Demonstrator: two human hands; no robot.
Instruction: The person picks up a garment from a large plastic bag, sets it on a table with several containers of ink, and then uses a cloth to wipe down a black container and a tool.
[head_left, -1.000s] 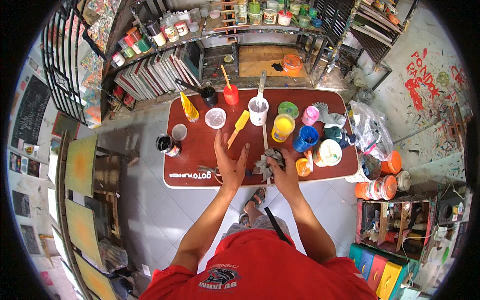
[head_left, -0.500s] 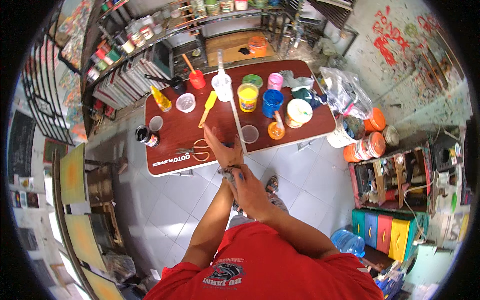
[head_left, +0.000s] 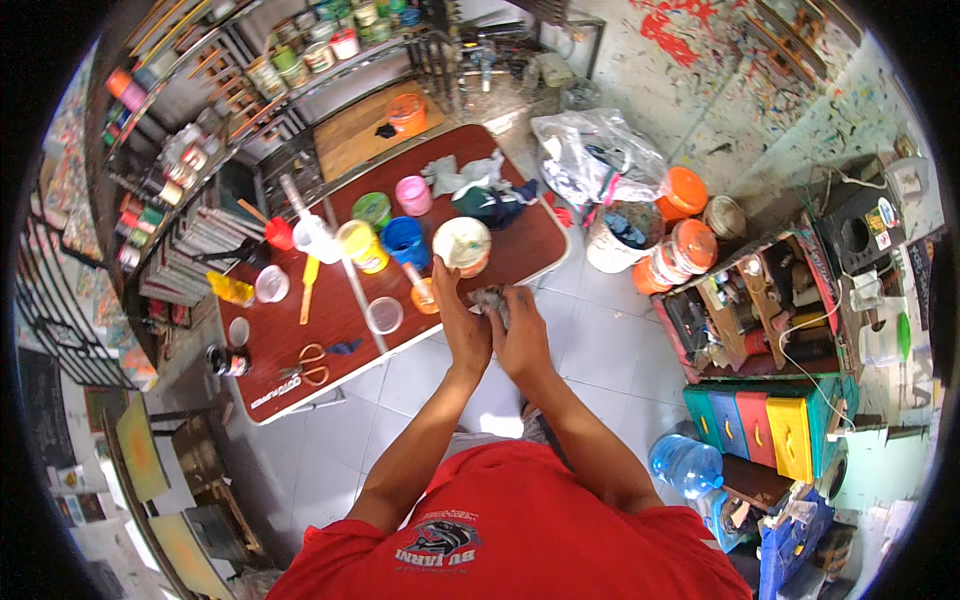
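Observation:
My left hand is raised with its fingers stretched out, in front of the white tub at the table's near right edge. Pressed against its side is a crumpled grey rag, which my right hand grips with bent fingers. Close by stand a small orange cup with a brush in it, a blue paint pot and a yellow paint pot. A clear round lid lies to the left of my hands.
The red-brown folding table also bears scissors, a yellow brush and a black jar. Right of it stand a white bucket and orange buckets. A blue water bottle lies near colored drawers.
The view has swung right, toward the table's right end and the buckets. My right hand has moved the rag from my left wrist up to the side of my left hand.

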